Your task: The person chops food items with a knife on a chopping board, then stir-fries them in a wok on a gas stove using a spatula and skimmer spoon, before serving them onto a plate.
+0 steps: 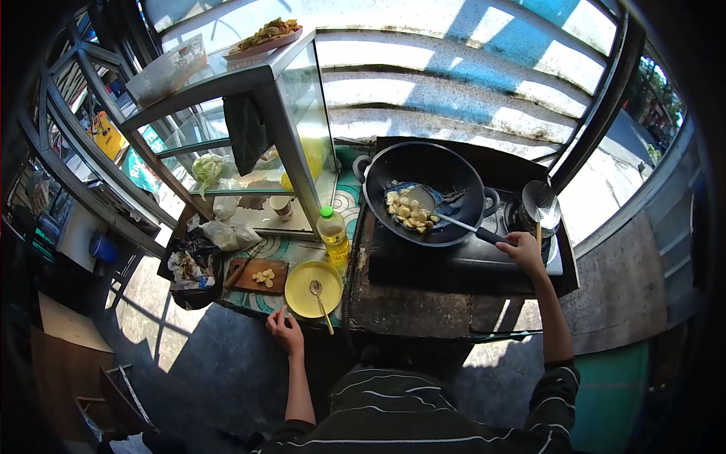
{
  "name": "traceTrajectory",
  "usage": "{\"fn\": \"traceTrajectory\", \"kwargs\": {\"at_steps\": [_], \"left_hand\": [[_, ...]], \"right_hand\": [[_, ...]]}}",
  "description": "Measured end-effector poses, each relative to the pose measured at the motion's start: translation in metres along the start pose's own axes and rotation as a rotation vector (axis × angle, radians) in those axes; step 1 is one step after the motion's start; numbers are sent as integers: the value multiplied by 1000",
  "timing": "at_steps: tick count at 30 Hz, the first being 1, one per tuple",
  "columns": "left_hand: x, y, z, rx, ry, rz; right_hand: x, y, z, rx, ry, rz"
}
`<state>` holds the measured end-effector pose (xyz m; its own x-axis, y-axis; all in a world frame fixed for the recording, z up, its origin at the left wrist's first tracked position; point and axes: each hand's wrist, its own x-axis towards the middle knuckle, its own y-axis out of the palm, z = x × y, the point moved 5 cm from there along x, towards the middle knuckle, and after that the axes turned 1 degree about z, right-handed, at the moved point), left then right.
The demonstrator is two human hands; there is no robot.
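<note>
My right hand [523, 251] is closed around the black handle of a spatula [457, 222]. The spatula's blade rests inside a dark wok [463, 170], against a heap of pale round slices [408, 209]. Some oil lies in the wok's bottom. My left hand [284, 331] hangs at the counter's front edge, its fingers loosely bent and apart, with nothing visible in it. Just beyond it is a yellow plate [297, 304] with a spoon [318, 293] lying in it. A wooden cutting board [243, 284] bearing more pale slices [264, 278] sits to the plate's left.
A green-capped bottle of yellow oil [333, 233] stands behind the plate. A glass display case [306, 98] rises at back left, with a plate of food [265, 39] on top. Right of the wok, a ladle [539, 198] rests over a pot. Black plastic bag [198, 295] at left.
</note>
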<state>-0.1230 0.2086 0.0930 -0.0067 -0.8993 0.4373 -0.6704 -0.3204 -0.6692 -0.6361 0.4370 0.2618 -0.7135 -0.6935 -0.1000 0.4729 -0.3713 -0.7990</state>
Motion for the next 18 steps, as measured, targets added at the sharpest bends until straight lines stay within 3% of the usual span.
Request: {"fn": "traceTrajectory", "kwargs": {"at_steps": [2,9,11,14,18], "left_hand": [[-1,0,2,-3,0,8],[-5,1,10,-7,5,6],[-5,1,11,-8,1,10],[-5,1,13,-16,-5,27],[-8,-2,14,-18,-14,42]], "right_hand": [[-10,-10,18,-134,-176,-137],[-19,-21,20,-326,-189,-307],[-16,-23,17,-449,-208,-463],[-3,-15,4,-543,-182,-531],[19,12,-22,-528,-108,-459]]}}
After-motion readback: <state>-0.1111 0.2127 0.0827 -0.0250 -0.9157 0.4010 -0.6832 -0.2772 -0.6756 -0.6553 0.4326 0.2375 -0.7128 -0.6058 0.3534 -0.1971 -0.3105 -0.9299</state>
